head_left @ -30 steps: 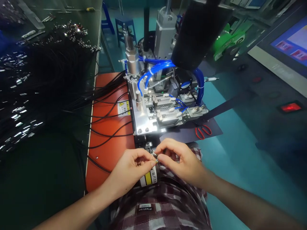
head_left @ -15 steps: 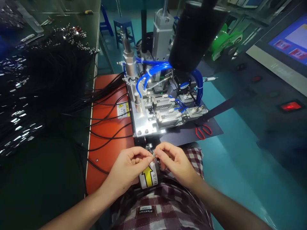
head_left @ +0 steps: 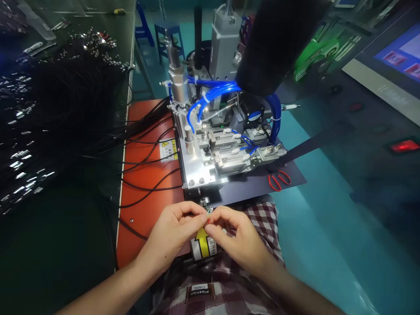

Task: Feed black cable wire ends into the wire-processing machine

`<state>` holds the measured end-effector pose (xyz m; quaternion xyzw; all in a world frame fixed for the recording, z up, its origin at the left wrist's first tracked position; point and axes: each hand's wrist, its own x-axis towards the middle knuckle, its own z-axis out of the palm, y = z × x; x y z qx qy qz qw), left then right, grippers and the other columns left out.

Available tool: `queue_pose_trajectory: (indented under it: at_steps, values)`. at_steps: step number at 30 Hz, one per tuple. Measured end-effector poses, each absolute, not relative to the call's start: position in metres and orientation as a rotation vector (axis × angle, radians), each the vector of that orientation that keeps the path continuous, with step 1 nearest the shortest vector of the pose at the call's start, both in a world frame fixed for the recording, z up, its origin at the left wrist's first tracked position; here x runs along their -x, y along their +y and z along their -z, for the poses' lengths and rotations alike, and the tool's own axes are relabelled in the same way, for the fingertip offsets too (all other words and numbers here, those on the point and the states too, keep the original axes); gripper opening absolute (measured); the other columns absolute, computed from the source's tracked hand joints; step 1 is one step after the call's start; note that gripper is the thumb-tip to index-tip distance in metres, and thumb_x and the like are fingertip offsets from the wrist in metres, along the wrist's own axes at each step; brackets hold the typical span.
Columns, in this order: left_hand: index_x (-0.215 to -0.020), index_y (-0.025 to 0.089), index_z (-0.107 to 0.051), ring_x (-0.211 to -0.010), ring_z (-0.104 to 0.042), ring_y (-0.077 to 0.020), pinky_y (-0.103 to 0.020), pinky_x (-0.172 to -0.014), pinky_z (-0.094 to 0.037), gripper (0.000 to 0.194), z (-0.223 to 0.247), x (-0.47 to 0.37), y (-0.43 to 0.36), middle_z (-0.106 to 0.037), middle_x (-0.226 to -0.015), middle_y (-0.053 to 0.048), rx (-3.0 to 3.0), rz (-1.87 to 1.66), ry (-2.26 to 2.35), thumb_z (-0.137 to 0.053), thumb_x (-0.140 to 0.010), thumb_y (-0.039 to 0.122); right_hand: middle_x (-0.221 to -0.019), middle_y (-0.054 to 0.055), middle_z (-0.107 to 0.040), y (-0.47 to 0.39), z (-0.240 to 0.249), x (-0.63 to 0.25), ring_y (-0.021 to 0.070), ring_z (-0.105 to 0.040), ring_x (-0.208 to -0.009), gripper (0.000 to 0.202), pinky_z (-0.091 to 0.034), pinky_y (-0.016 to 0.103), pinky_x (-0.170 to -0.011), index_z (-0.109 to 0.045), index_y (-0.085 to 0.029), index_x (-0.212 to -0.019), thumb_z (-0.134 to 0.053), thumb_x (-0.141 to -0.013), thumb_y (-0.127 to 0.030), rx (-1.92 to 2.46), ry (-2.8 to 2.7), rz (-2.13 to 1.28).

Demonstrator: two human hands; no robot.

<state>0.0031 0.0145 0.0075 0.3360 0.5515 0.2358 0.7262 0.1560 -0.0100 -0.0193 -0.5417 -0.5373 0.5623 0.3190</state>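
Between my fingertips are a few thin coloured wires (head_left: 209, 210), very small in view, with pale, greenish and reddish bits showing. My left hand (head_left: 177, 227) pinches them between thumb and forefinger. From the other side my right hand (head_left: 234, 229) meets them, its forefinger and thumb curled at the same spot. What lies inside the pinch is mostly hidden. Just beyond the fingertips sits a small metal fixture (head_left: 205, 201) at the machine's front. Below the hands is a white cylinder with a yellow arrow label (head_left: 204, 249).
A bench machine (head_left: 226, 153) with blue air tubes stands ahead on an orange-red board (head_left: 144, 175). Black cables (head_left: 151, 188) cross that board from a large dark bundle (head_left: 75, 87) at left. Red-handled scissors (head_left: 279, 180) lie right. A control panel (head_left: 377, 87) stands far right.
My right hand has shifted slightly left and down, its thumb now lower and apart from the wire tips. My left hand keeps its pinch. The view has shifted slightly.
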Motion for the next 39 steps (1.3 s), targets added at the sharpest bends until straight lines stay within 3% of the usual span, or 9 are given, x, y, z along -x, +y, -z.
queue_pose_trajectory:
  at_steps: [12,18,23,39]
  values:
    - [-0.072,0.014,-0.059,-0.040,-0.024,-0.0029,-0.013,-0.035,-0.018,0.020,-0.009,-0.008,0.014,-0.034,-0.046,0.010,-0.835,-0.442,1.254,-0.061,-0.076,0.034,-0.059,-0.003,-0.051,0.003,0.011,-0.168,0.0104,-0.043,-0.054,0.008,-0.034,0.023,-0.052,-0.062,-0.016,-0.075,-0.058,-0.078,-0.022,1.434,-1.291,-1.496]
    - [-0.075,0.015,-0.060,-0.034,-0.024,-0.0030,-0.014,-0.033,-0.017,0.014,-0.008,-0.006,0.014,-0.026,-0.039,0.013,-0.810,-0.428,1.232,-0.062,-0.074,0.029,-0.057,-0.004,-0.048,0.003,0.014,-0.172,0.0088,-0.039,-0.051,0.012,-0.030,0.022,-0.048,-0.060,-0.015,-0.072,-0.061,-0.076,-0.026,1.346,-1.135,-1.668]
    - [-0.075,0.014,-0.060,-0.034,-0.025,-0.0021,-0.014,-0.034,-0.016,0.015,-0.007,-0.005,0.015,-0.031,-0.040,0.012,-0.814,-0.421,1.207,-0.060,-0.076,0.029,-0.059,-0.004,-0.050,0.002,0.016,-0.172,0.0087,-0.041,-0.053,0.010,-0.031,0.022,-0.050,-0.061,-0.014,-0.075,-0.063,-0.075,-0.024,1.318,-1.126,-1.672]
    - [-0.074,0.015,-0.058,-0.036,-0.023,-0.0027,-0.015,-0.035,-0.015,0.020,-0.007,-0.006,0.015,-0.029,-0.041,0.012,-0.790,-0.413,1.222,-0.063,-0.073,0.034,-0.057,-0.004,-0.048,-0.003,0.017,-0.167,0.0086,-0.038,-0.053,0.014,-0.030,0.022,-0.050,-0.059,-0.014,-0.069,-0.064,-0.073,-0.025,1.359,-1.062,-1.651]
